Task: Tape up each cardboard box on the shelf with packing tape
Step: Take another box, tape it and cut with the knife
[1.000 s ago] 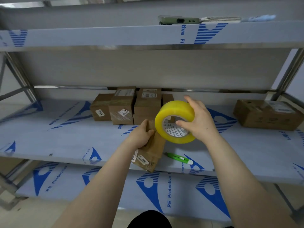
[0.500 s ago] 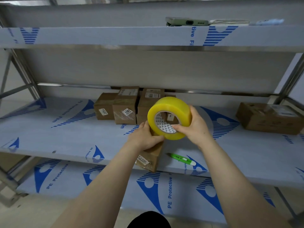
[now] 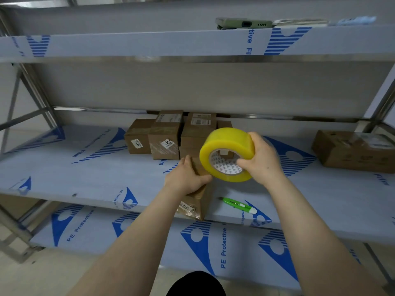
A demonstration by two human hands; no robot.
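Head view: one yellow tape roll (image 3: pixel 226 139) being held above middle shelf (image 3: pixel 85 174) by right hand (image 3: pixel 263 161), thumb hooking into core, fingers wrapping outer rim. One cardboard box (image 3: pixel 203 201) at shelf front edge being gripped by left hand (image 3: pixel 188 178). At least four back boxes (image 3: pixel 166 135) clustering behind, one far-right box (image 3: pixel 352 150) lying well apart. One green cutter (image 3: pixel 239 205) lying near gripped box

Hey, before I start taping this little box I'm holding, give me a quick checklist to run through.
1. Small box steadied: ok, left hand grips its top.
2. Tape roll ready: ok, right hand holds it, thumb at the core.
3. Tape's free end found: cannot tell.
4. Box flaps closed flat: cannot tell, the hand and roll cover them.
5. Cutter within reach: ok, green cutter lies on the shelf just right of the box.
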